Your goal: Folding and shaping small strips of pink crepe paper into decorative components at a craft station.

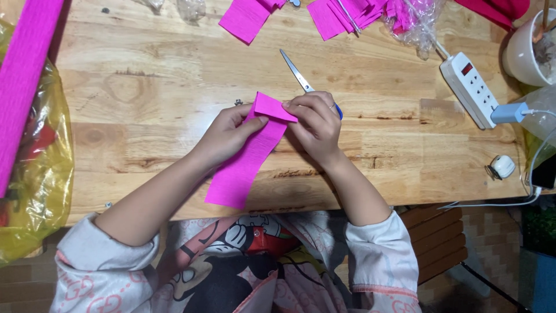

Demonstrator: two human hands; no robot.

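Observation:
A long strip of bright pink crepe paper (243, 165) lies on the wooden table (145, 98), its far end folded over. My left hand (226, 134) pinches the folded end from the left. My right hand (315, 124) pinches the same fold from the right, fingers bent over the paper's corner. Behind my right hand lie scissors (296, 72) with silver blades pointing away; their blue handle is mostly hidden by my fingers.
More pink paper pieces (246, 17) and a stack (341, 14) lie at the far edge by clear plastic wrap (417, 23). A white power strip (469, 87) and white cup (524, 52) are at right. A yellow plastic bag (35, 162) and pink roll (20, 81) sit at left.

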